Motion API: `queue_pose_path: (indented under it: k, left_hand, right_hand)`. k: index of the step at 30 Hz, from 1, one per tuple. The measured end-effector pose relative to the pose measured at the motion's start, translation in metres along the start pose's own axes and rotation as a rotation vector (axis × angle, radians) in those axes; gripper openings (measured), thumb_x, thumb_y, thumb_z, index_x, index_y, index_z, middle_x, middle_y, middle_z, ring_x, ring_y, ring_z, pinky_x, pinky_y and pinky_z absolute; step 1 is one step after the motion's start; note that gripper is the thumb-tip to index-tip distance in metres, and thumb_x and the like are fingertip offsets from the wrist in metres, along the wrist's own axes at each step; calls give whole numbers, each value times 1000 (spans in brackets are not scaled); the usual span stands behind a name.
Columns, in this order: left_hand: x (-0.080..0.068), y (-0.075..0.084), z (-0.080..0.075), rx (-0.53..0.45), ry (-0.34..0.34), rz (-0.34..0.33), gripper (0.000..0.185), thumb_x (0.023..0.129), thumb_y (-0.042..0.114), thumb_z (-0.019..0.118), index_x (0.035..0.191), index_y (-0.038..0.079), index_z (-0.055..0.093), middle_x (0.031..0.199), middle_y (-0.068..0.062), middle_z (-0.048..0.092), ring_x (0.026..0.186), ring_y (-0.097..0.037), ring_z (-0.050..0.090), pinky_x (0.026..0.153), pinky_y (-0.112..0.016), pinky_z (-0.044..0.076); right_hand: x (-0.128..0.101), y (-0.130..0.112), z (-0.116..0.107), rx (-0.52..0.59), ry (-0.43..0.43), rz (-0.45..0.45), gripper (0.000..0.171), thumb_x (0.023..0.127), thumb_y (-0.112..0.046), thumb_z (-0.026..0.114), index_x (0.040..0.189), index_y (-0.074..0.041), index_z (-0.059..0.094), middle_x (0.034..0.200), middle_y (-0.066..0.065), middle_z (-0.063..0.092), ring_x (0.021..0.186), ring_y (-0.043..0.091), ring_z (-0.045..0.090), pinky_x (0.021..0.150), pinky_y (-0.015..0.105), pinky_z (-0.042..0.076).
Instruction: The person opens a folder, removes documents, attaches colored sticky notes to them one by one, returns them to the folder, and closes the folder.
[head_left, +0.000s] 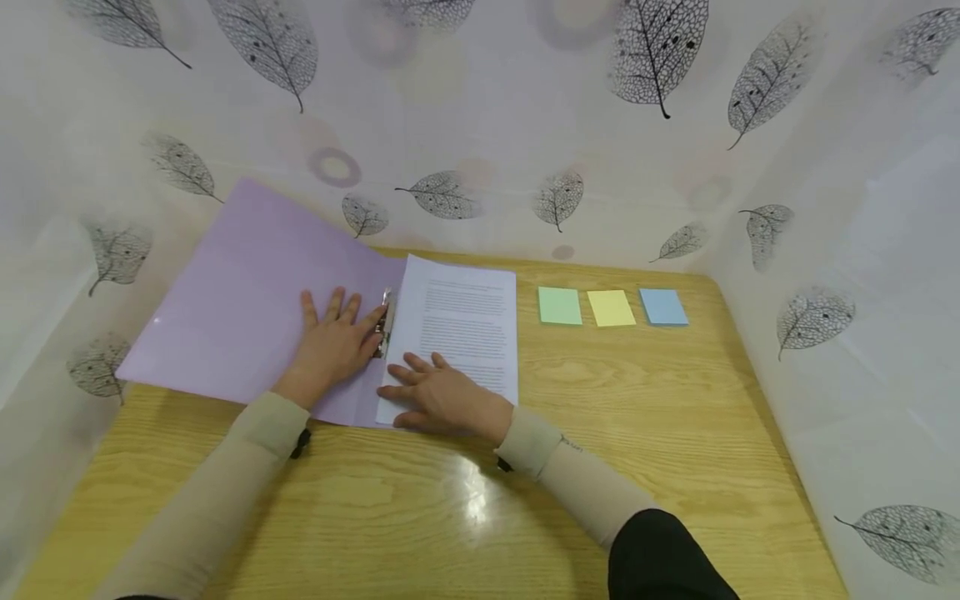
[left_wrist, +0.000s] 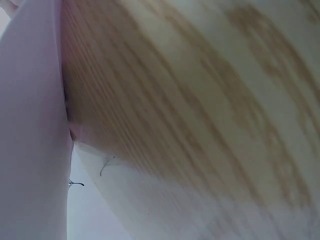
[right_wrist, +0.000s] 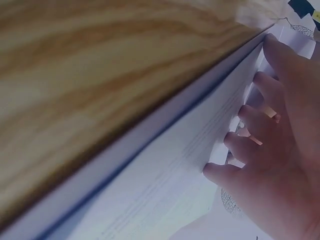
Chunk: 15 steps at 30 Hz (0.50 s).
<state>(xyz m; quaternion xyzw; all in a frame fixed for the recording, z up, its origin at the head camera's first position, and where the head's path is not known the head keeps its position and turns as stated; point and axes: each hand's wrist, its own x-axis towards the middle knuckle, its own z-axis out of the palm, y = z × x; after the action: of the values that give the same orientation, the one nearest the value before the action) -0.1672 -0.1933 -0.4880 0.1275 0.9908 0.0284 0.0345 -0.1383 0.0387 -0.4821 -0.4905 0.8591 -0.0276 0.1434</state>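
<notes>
While the open lilac folder (head_left: 247,292) lies spread across the left part of the wooden table (head_left: 645,400), the left hand (head_left: 333,346) rests flat on its inner cover, fingers straight and fanned out, the thumb side touching the metal clip (head_left: 386,321) at the folder's spine. Just right of that clip sits a stack of printed sheets (head_left: 465,321), lying on the folder's right half. The right hand (head_left: 442,396) presses on the near left corner of the sheets, its grip spread and flat, fingertips pointing left toward the spine. From the right wrist view, the fingers (right_wrist: 250,120) lie along the edge of the paper stack, slightly bent at the tips, with the table's grain beyond. The left wrist view shows only blurred folder cover and wood. Farther right on the table, well apart from the hands, three pads sit in a row: a green sticky pad (head_left: 559,306), a yellow sticky pad (head_left: 611,308) and a blue sticky pad (head_left: 663,307). A leaf-patterned sheet (head_left: 525,125) walls the far side.
</notes>
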Motion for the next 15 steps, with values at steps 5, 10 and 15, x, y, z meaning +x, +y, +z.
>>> queue_pose_path:
  k: [5,10,15]
  left_hand:
    - [-2,-4,0,1,1,1,57,111,45,46,163,23,41,167,-27,33,160,-50,17,120,-81,-12]
    - [-7,-10,-2,-12,-3,-1,57,111,43,47,163,22,40,166,-26,35,160,-49,18,119,-81,-13]
    - [-14,-21,-4,-40,-11,-19,56,110,41,47,162,20,41,165,-27,36,160,-51,18,119,-80,-15]
  right_hand:
    - [-5,2,-2,8,-10,5,59,107,-54,53,160,-30,46,172,5,32,161,33,26,128,60,28]
    - [-11,4,-2,-6,0,5,57,107,-53,54,158,-30,50,170,5,36,160,34,30,128,57,30]
    - [-15,6,0,31,10,0,54,107,-50,57,156,-28,53,169,7,38,160,34,31,129,56,30]
